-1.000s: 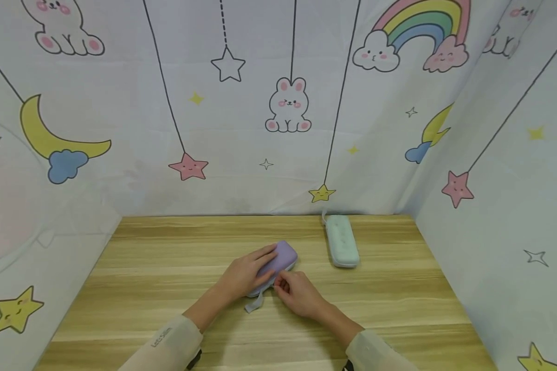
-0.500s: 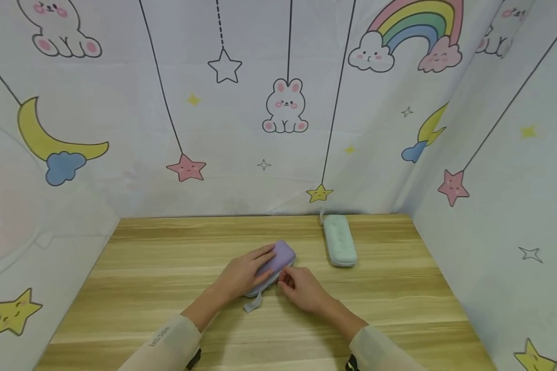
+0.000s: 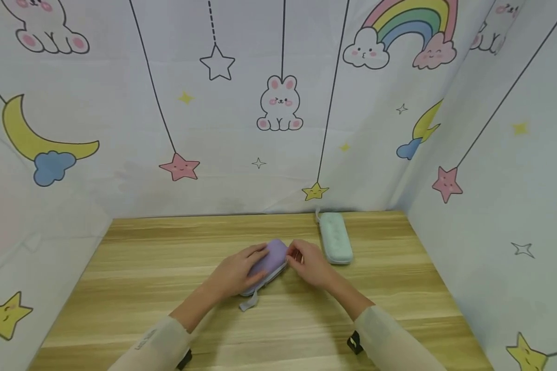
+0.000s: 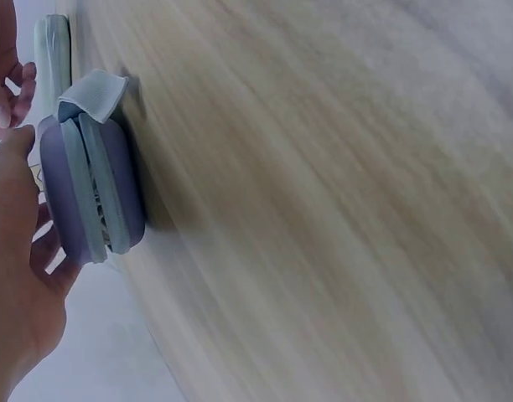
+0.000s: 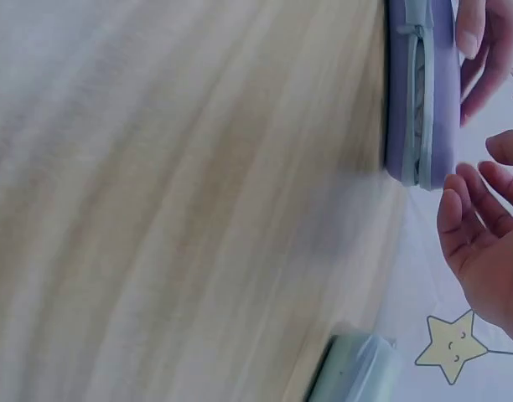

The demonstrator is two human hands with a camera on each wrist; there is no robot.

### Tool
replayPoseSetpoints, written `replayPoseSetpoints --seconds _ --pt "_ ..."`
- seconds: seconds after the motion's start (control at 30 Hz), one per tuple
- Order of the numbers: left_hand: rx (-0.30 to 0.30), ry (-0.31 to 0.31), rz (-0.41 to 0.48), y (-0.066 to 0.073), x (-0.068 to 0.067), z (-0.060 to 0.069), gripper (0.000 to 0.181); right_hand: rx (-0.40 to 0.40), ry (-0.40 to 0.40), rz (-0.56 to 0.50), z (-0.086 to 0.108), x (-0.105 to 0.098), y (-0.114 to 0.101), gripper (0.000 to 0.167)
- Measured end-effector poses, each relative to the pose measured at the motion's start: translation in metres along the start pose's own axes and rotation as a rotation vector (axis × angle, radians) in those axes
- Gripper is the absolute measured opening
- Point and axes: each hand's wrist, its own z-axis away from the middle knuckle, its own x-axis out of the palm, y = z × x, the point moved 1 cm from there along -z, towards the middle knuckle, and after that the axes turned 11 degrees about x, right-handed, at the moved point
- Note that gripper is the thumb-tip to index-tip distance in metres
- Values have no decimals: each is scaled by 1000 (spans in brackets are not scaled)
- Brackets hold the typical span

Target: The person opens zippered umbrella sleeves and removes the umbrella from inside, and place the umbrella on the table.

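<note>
A purple hard-shell zip case [image 3: 275, 254] with a pale zip band lies slantwise on the table in the head view. My left hand [image 3: 236, 270] grips it from the left, fingers across its top and thumb towards the near side. At the far right corner, my right hand [image 3: 308, 262] has its fingertips together at the zip edge; the zip pull is hidden by them. The right wrist view shows the zip band [image 5: 420, 100] parted along the side, with something indistinct inside. A grey strap loop [image 3: 248, 302] hangs from the near end.
A mint-green zip case [image 3: 336, 238] with a small strap lies just behind and right of my right hand. White cloth walls [image 3: 241, 190] with cartoon prints enclose the wooden table [image 3: 176, 247] at the back and sides.
My right hand has moved away along the zip edge, from the near part of the side to the far right corner. My left hand stays on the purple case.
</note>
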Motion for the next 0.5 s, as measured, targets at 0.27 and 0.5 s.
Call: replayPoseSetpoints --seconds 0.27,0.5 --pt "-57 -57 -14 6 -12 13 72 54 23 49 -8 2 -3 24" --pt "-112 -83 23 10 -17 22 78 65 25 53 -13 5 -1 34"
